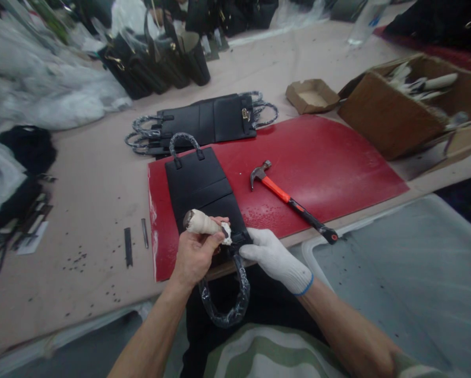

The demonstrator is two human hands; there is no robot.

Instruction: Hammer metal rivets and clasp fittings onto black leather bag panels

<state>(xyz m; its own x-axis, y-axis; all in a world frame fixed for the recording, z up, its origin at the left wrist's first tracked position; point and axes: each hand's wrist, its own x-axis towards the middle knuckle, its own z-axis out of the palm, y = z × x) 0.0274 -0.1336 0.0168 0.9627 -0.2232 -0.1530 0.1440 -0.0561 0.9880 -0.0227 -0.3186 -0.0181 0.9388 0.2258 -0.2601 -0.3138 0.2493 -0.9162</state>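
Observation:
A flat black leather bag piece (198,181) lies across the left part of the red board, with plastic-wrapped handles at both ends. Its near handle (225,318) hangs over the table edge. My bare left hand (194,257) is closed round a stubby tool wrapped in white tape (203,222), held tilted above the bag piece's near end; the tool's lower tip is partly hidden by the fingers. In a white knit glove, my right hand (272,257) grips the bag piece's near right corner, beside the handle's base. To the right rests a claw hammer (286,198) with an orange and black handle.
More black bag pieces (203,119) are stacked behind the red board (317,157). Cardboard boxes (393,113) stand at the right. Finished-looking black bags (152,63) line the back. Two thin metal pieces and scattered black bits lie at left; a translucent bin (396,283) is at lower right.

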